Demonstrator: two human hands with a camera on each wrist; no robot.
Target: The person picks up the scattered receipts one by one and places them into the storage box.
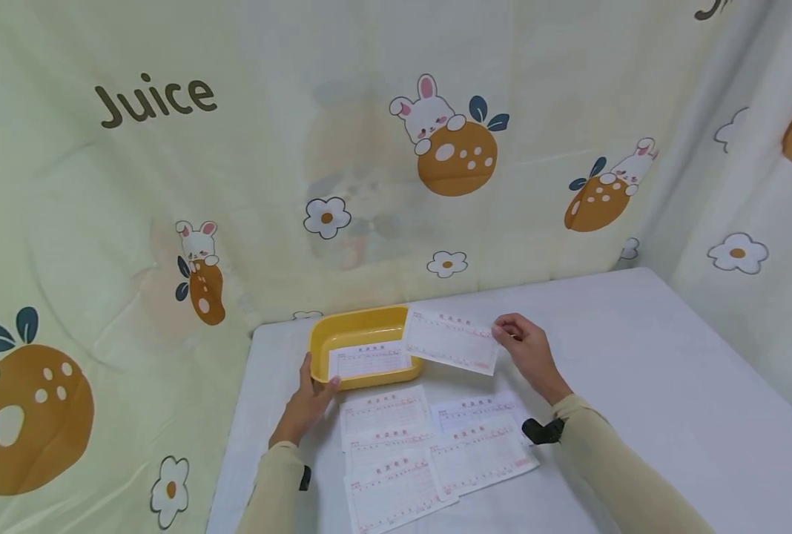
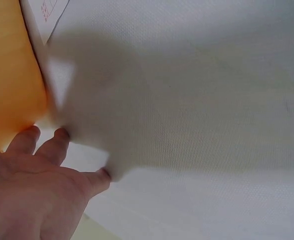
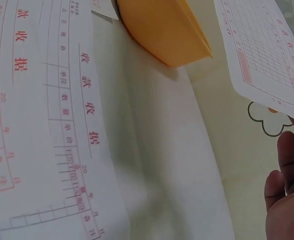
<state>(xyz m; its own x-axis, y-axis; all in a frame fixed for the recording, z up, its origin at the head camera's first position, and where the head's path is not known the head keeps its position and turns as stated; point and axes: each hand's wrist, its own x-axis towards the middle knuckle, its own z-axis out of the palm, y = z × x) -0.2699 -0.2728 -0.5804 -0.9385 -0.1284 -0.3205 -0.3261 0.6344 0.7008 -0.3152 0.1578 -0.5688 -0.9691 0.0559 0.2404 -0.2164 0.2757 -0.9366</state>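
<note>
My right hand (image 1: 529, 354) pinches a receipt slip (image 1: 451, 340) by its right edge. The slip is held up with its left end over the right side of a yellow tray (image 1: 359, 383). In the right wrist view the held slip (image 3: 261, 50) hangs from the fingers, printed with a red-lined grid. My left hand (image 1: 305, 406) grips the tray's front left corner, thumb at the front rim and fingers along the left side. Another receipt slip (image 1: 369, 359) lies inside the tray. In the left wrist view the outer fingers (image 2: 54, 147) spread beside the tray's wall.
Several receipt slips lie overlapping in front of the tray, in a left group (image 1: 385, 411) and a right group (image 1: 483, 456). The white-covered table (image 1: 636, 386) meets a patterned curtain (image 1: 383, 148) behind the tray.
</note>
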